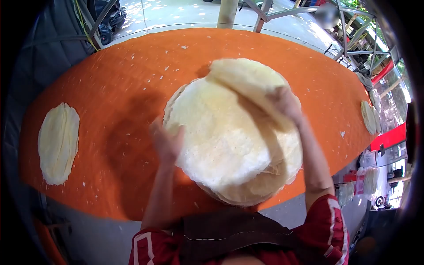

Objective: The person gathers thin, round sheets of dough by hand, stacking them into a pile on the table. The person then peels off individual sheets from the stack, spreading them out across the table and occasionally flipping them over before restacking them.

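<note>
A stack of large, thin, round flatbreads (247, 190) lies in front of me, pale cream with uneven edges. The top flatbread (212, 128) is raised along its right side, where its edge curls over and shades the sheets beneath. My right hand (285, 104), slightly blurred, grips that curled edge with closed fingers. At the stack's left rim is my left hand (167, 140), thumb and fingers spread apart, its fingertips close to the flatbread's edge.
The stack rests on an orange table (110, 88) dotted with pale flakes. A folded flatbread (59, 143) lies at the far left, and more folded pieces (370, 117) sit by the right edge. A post (227, 14) and metal frame bars stand behind the table.
</note>
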Demonstrator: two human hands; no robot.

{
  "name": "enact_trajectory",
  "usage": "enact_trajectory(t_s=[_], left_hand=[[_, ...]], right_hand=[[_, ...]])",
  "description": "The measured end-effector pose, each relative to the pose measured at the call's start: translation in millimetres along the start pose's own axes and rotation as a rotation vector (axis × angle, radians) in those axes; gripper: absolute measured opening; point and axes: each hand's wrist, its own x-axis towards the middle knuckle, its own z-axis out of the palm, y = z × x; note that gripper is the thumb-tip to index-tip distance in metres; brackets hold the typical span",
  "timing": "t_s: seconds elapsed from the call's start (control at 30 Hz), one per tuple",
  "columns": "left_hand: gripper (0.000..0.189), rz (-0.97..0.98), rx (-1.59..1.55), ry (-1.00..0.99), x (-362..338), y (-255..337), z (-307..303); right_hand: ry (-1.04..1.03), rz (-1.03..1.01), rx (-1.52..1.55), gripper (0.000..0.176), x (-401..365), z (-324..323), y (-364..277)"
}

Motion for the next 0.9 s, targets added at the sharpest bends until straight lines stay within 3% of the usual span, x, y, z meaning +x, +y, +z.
enact_trajectory(t_s=[0.03,0.07,0.1,0.17,0.2,0.23,0.27,0.3,0.37,0.47,0.5,0.57,0.63,0.67,0.73,0.77,0.8,0.83,0.87,0.9], left_hand=[[0.034,-0.09,-0.001,0.036,-5.4,-8.0,-18.7],[0.031,-0.184,-0.003,0.073,-13.6,-16.3,-34.5],[0.03,-0.286,-0.006,0.113,-25.4,-24.2,-43.7],[0.028,-0.232,-0.204,0.057,-45.4,-45.1,-39.0],[0.03,-0.198,-0.304,0.024,-51.6,-51.1,-34.2],[0.032,-0.182,-0.384,0.006,-56.3,-48.9,-30.9],[0.034,-0.162,-0.468,-0.01,-59.7,-42.8,-26.7],[0.037,-0.139,-0.553,-0.02,-62.2,-38.1,-23.4],[0.044,-0.32,-0.824,-0.061,-64.1,-33.6,-19.5],[0.056,-0.408,-1.09,-0.157,-72.3,-25.0,-17.7],[0.06,-0.417,-1.148,-0.202,-77.1,-20.7,-17.1],[0.065,-0.246,-1.154,-0.281,-74.8,-6.3,-13.2],[0.069,-0.195,-1.216,-0.362,-74.2,6.9,-11.9],[0.07,-0.23,-1.278,-0.4,-75.5,12.3,-15.1],[0.069,-0.299,-1.389,-0.499,-72.4,20.4,-19.4],[0.065,-0.34,-1.273,-0.411,-69.1,21.6,-12.6],[0.062,-0.379,-1.149,-0.324,-66.4,20.2,-5.4],[0.059,-0.403,-1.022,-0.24,-61.1,18.8,1.7],[0.042,-0.42,-1.074,-0.317,-59.6,11.8,8.7],[0.038,-0.43,-1.057,-0.383,-57.5,2.5,19.4]], right_hand=[[0.055,-0.171,0.049,0.017,10.4,-23.6,4.9],[0.159,-0.343,-0.273,0.009,6.9,-47.1,-26.4],[0.136,-0.393,-0.331,0.011,-4.6,-61.4,-60.7],[0.211,-0.608,-0.379,0.019,-36.6,-44.1,-100.5],[0.123,-0.634,-0.728,0.017,-60.5,-28.8,-119.5],[0.17,-0.761,-0.686,0.018,-71.1,0.9,-124.1],[-0.156,-0.649,-0.751,0.049,-86.7,35.8,-120.9],[-0.323,-0.741,-0.651,0.052,-91.9,48.9,-116.7],[-0.825,-0.438,-0.288,0.054,-62.9,59.7,-103.7],[-0.293,-0.608,-0.17,0.054,-75.4,35.0,-114.6],[-0.223,-0.659,-0.245,0.054,-90.9,40.7,-116.8],[-0.055,-0.753,-0.407,0.056,-128.9,65.8,-126.6],[-0.05,-0.605,-0.222,0.059,-157.7,98.4,-131.2],[0.09,-0.569,-0.171,0.052,-152.4,104.7,-128.2],[-0.11,-0.449,0.04,0.042,-129.5,82.5,-107.6],[-0.203,-0.392,0.152,0.038,-110.5,65.2,-97.8],[-0.408,-0.092,0.025,0.021,-81.7,30.1,-102.5],[-0.305,-0.028,0.304,0.015,-62.8,10.0,-80.6],[-0.102,-0.137,0.17,0.017,-41.1,-23.9,-65.9],[-0.012,-0.203,0.231,0.021,-23.1,-57.1,-50.6]])
